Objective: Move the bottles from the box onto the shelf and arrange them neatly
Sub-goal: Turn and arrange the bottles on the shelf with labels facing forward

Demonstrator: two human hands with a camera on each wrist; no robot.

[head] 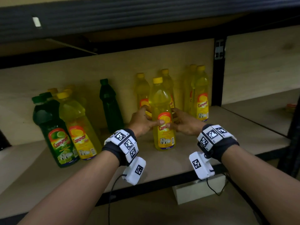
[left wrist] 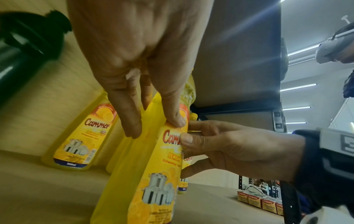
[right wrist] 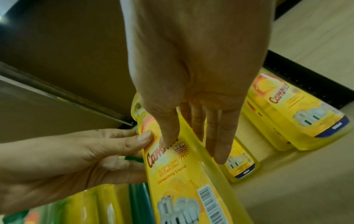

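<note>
A yellow dish-liquid bottle [head: 164, 114] with a yellow cap stands upright on the wooden shelf [head: 227, 143], near its middle. Both hands hold it at label height. My left hand [head: 146, 119] grips its left side, thumb on the front label and fingers round the back. On the other side, my right hand [head: 177, 121] holds it the same way. The left wrist view shows the left hand [left wrist: 151, 124] on the bottle [left wrist: 153, 189] and the right hand [left wrist: 220, 148] opposite. In the right wrist view, the right hand [right wrist: 191, 144] clasps the bottle [right wrist: 182, 181].
Two more yellow bottles [head: 142, 91] stand just behind, and a pair [head: 200, 95] stands at the right by the black post [head: 218, 70]. A lone green bottle [head: 110, 106] stands behind left. Green [head: 55, 130] and yellow bottles [head: 78, 127] are grouped far left. Toothpaste boxes [left wrist: 258, 203] lie on the neighbouring shelf.
</note>
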